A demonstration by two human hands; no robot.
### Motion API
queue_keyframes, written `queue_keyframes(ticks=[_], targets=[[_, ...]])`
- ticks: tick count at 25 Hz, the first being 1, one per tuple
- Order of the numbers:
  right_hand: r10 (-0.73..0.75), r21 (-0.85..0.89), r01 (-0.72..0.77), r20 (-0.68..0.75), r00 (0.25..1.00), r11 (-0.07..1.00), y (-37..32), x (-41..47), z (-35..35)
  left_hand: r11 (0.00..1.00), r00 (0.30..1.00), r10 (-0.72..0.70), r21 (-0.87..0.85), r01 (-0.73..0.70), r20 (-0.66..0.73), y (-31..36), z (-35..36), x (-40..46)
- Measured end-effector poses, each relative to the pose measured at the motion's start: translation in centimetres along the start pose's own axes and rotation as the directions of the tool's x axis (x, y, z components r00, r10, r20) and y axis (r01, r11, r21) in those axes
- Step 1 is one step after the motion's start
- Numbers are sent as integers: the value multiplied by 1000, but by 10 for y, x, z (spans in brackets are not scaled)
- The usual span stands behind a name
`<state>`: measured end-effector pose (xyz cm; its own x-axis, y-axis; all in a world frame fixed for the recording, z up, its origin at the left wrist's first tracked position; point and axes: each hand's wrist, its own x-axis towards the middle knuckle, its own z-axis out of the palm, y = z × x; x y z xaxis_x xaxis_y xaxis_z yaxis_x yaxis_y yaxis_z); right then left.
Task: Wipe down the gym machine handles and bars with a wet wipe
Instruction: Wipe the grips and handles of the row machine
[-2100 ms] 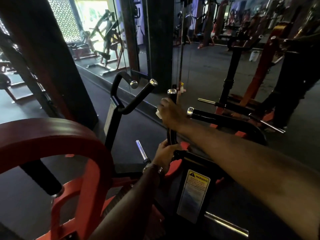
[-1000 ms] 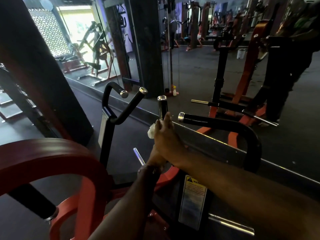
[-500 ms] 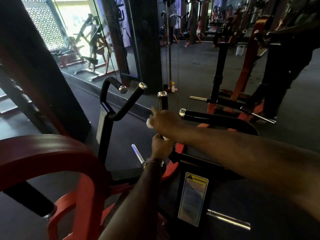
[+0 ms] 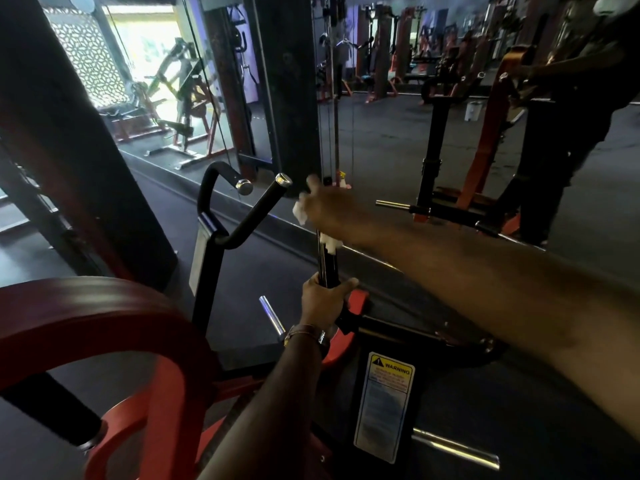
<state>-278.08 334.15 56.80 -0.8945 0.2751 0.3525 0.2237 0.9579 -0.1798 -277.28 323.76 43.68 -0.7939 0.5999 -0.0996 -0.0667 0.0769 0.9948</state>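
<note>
Where crumpled, white wipe [image 4: 300, 212] on smooth bar [image 4: 327, 263].

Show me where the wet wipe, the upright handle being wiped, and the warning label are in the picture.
wet wipe [image 4: 300, 212]: head view, on the white wad sticking out beside the right hand.
upright handle [image 4: 327, 263]: head view, on the bare black shaft between the two hands.
warning label [image 4: 384, 407]: head view, on the middle of the sticker.

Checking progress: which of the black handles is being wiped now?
The upright handle in the middle: the right hand wraps the wipe round its top, unlike the angled handle.
</note>
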Motion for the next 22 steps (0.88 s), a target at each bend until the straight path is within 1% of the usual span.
queue_keyframes(ticks=[2, 3, 4, 5, 6, 7, 8, 9, 10, 11, 12, 14, 15, 16, 17, 18, 19, 20, 21, 22], targets=[[-35, -44, 30, -118, 992, 999, 12, 5, -5, 1000, 1000, -13, 0, 13, 3, 0, 0, -3], [82, 56, -76, -120, 989, 996, 17, 9, -7, 1000, 1000, -17, -16, 17, 5, 1, 0, -2], [208, 154, -192, -93, 974, 969, 22, 13, -5, 1000, 1000, -13, -18, 14, 9, 1, 0, -2], [326, 252, -318, 13, 945, 914, 24, 15, -4, 1000, 1000, -12, -19, 12, 16, -1, -1, 1], [385, 367, -431, 195, 902, 825, 31, 16, -1, 1000, 1000, -7, -13, 8, 30, 0, -1, 0], [379, 461, -546, 409, 830, 699, 37, 14, -2, 1000, 999, -3, -10, 3, 35, 0, -1, 0], [311, 500, -634, 584, 750, 591, 38, 11, -8, 1000, 1000, -2, -19, 3, 28, 0, -1, 1], [252, 495, -690, 685, 684, 529, 41, 8, -14, 1000, 1000, -6, -25, 6, 16, -2, -1, 3], [233, 481, -708, 717, 657, 516, 43, 7, -18, 1000, 1000, -11, -24, 11, 14, -2, -2, 2], [254, 470, -725, 721, 644, 504, 44, 10, -22, 1000, 1000, -9, -23, 10, 21, -3, -1, 2], [283, 496, -735, 703, 652, 462, 45, 16, -24, 1000, 1000, -6, -21, 6, 26, -3, 0, 1], [364, 606, -722, 623, 692, 334, 50, 27, -24, 1000, 1000, -2, -20, 3, 29, -3, 0, 1], [362, 620, -709, 610, 705, 336, 52, 28, -22, 1000, 1000, 1, -22, -1, 29, -3, -1, 1], [349, 563, -718, 630, 693, 409, 50, 25, -19, 999, 1000, 1, -36, 0, 28, -2, -1, 1], [316, 431, -730, 698, 642, 530, 46, 19, -16, 999, 1000, -3, -54, 4, 24, -2, -2, 0], [291, 295, -733, 778, 556, 613, 42, 13, -14, 997, 1000, -7, -80, 9, 22, -1, -2, 0], [255, 228, -722, 832, 493, 654, 41, 8, -13, 995, 1000, -8, -100, 10, 18, -1, -1, 0], [235, 240, -719, 838, 492, 652, 41, 7, -14, 995, 1000, -11, -102, 11, 9, -1, -1, -1], [230, 307, -717, 806, 545, 626, 43, 10, -16, 997, 1000, -11, -77, 11, 2, -1, -1, 0], [253, 410, -738, 756, 603, 536, 45, 15, -20, 999, 1000, -10, -50, 10, 2, -1, -1, 0]])
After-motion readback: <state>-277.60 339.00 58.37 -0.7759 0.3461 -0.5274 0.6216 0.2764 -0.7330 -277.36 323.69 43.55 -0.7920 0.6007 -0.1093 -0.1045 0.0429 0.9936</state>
